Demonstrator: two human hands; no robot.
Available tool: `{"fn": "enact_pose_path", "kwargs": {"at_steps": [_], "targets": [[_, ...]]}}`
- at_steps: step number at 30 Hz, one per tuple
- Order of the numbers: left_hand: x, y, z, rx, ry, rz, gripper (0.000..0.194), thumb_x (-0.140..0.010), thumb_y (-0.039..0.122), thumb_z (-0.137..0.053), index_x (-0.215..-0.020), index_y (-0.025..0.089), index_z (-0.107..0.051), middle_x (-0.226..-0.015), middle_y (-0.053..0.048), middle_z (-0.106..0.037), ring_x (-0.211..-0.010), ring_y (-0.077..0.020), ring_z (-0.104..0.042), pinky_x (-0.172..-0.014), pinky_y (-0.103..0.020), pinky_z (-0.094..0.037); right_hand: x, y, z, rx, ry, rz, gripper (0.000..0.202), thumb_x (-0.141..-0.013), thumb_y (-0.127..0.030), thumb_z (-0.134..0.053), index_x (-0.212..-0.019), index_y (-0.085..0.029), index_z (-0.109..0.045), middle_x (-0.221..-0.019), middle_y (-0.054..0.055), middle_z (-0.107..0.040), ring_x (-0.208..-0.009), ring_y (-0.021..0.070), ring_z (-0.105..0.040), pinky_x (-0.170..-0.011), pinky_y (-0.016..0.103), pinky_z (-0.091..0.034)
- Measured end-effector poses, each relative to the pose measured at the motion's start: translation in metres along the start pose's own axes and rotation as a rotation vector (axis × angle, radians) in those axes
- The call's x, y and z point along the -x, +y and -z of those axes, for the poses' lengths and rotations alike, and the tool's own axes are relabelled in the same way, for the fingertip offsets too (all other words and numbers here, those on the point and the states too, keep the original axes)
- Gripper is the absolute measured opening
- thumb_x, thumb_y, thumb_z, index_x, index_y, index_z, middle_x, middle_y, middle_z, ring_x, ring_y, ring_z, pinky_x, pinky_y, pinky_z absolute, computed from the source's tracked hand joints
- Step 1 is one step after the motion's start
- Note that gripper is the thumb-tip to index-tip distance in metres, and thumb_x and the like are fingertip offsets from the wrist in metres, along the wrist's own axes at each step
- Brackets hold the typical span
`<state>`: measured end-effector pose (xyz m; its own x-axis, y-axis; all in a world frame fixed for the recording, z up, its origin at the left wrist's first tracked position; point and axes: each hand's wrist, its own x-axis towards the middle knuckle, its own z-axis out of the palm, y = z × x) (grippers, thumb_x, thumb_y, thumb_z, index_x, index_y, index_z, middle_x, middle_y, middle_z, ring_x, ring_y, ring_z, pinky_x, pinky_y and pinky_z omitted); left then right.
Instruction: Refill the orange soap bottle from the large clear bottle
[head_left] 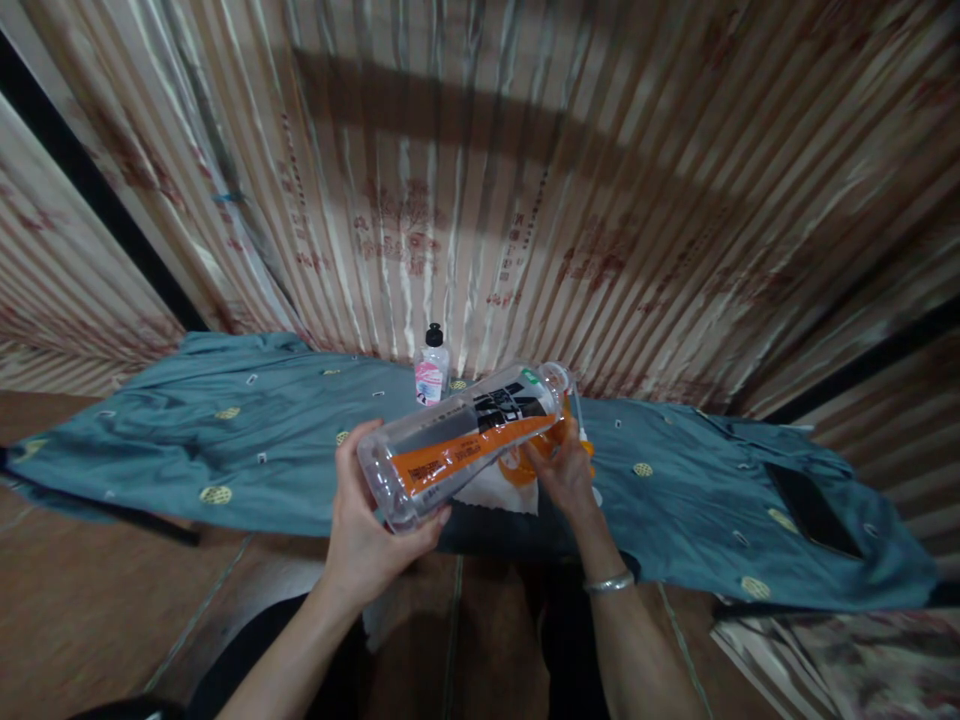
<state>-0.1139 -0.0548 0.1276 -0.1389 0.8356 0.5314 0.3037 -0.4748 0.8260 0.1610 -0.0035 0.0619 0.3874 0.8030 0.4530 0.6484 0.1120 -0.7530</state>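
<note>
Holding a clear bottle (461,445), orange label, over the blue-green cloth (289,425), just off view centre at 6 o'clock, neck toward 2; my left hand (365,535) is clamped round its base at 8, my right hand (568,468) sits by the neck, can't tell its grip; black-capped bottle (431,375) at 11, phone (812,508) about 3

- A large clear plastic bottle (461,445) is bearing unreadable dark lettering on its orange-and-black label (450,462).
- A small clear black-capped bottle (433,368) is carrying unreadable print on its pink-and-white label (429,382).
- A beige pleated curtain (480,225) is displaying illegible characters (509,262).
</note>
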Motion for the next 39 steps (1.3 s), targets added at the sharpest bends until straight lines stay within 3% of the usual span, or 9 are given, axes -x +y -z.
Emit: {"fn": "enact_pose_path", "kwargs": {"at_steps": [13,20,39], "targets": [[-0.0013,-0.0004,0.0009,-0.03,-0.002,-0.07,0.087,-0.065,0.041,-0.088,-0.141,0.023,-0.048,-0.124,-0.007,-0.065,-0.103,-0.0262,-0.074,-0.087,-0.04,-0.064,0.0006,-0.0013,0.0017,-0.002,-0.011,0.018,0.067,-0.082,-0.065,-0.072,-0.129,-0.019,-0.061,-0.121,0.018,-0.079,-0.111,0.0364,-0.077,-0.098,0.055,-0.062],[-0.0019,-0.0013,0.001,-0.016,0.0,-0.038,0.09,-0.063,0.047,-0.089,-0.14,0.025,-0.049,-0.126,-0.008,-0.064,-0.107,-0.0296,-0.073,-0.09,-0.046,-0.064,0.0015,0.001,0.0003,0.012,-0.004,-0.005,0.07,-0.082,-0.067,-0.072,-0.13,-0.018,-0.061,-0.119,0.02,-0.079,-0.11,0.0394,-0.076,-0.097,0.058,-0.062],[-0.0032,-0.0006,0.0034,-0.024,-0.044,-0.009,0.089,-0.064,0.044,-0.089,-0.139,0.025,-0.046,-0.122,-0.007,-0.065,-0.102,-0.0277,-0.074,-0.086,-0.044,-0.064,0.0007,0.0014,0.0008,0.0,-0.007,0.006,0.074,-0.081,-0.07,-0.071,-0.13,-0.016,-0.059,-0.115,0.021,-0.079,-0.104,0.0391,-0.077,-0.093,0.058,-0.063]]}}
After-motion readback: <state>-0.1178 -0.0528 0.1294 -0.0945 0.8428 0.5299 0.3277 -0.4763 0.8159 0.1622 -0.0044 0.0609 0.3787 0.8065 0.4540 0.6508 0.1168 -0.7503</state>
